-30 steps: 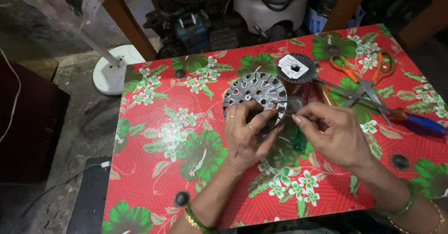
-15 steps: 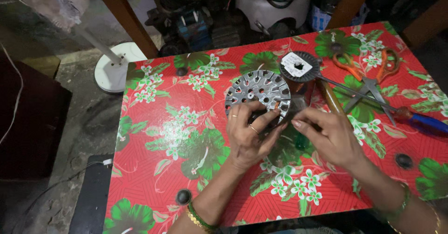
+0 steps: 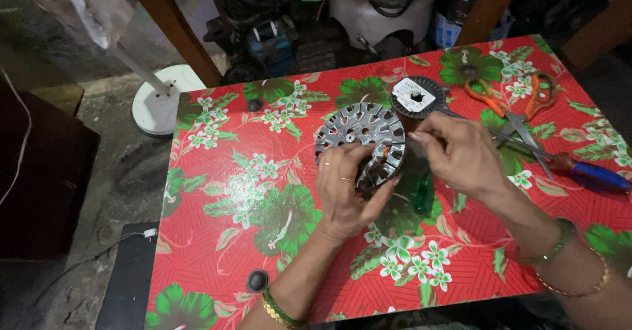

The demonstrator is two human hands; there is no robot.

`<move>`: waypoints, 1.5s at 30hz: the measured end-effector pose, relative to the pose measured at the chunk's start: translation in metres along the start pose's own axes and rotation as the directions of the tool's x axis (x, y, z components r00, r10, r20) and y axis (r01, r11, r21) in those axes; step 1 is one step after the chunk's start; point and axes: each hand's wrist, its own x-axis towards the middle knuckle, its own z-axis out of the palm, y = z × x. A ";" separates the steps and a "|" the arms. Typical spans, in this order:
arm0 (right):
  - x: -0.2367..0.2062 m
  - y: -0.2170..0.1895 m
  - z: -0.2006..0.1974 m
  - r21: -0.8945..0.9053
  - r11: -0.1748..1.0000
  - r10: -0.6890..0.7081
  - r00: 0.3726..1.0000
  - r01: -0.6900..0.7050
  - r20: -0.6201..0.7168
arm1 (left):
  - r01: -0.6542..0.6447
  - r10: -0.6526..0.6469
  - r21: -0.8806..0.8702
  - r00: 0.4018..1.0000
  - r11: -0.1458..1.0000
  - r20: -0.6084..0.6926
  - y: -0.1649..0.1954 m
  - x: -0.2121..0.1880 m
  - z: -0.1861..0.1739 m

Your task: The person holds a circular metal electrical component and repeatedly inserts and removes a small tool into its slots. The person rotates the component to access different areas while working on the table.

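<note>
My left hand (image 3: 345,192) grips a round grey metal motor housing (image 3: 359,132) with many vent slots, tilted up on its edge over the table. My right hand (image 3: 457,155) is at the housing's right side, thumb and forefinger pinched together on something small that I cannot make out. A green-handled tool (image 3: 421,195) lies on the table under my hands, partly hidden. Both wrists wear bangles.
The table (image 3: 224,192) has a red floral cloth. A second round metal cap with a white label (image 3: 416,96) lies behind the housing. Orange-handled scissors (image 3: 510,103) and a blue-and-red screwdriver (image 3: 589,175) lie at right. A white fan base (image 3: 161,103) stands on the floor at left.
My right hand has moved closer in against the housing's right rim. The left hand keeps its grip, with the housing tilted slightly more.
</note>
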 end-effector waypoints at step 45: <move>-0.042 -0.043 -0.009 0.126 0.992 -0.042 0.995 0.030 0.092 | -0.062 0.057 0.098 0.997 0.993 0.055 0.004 0.003 -0.001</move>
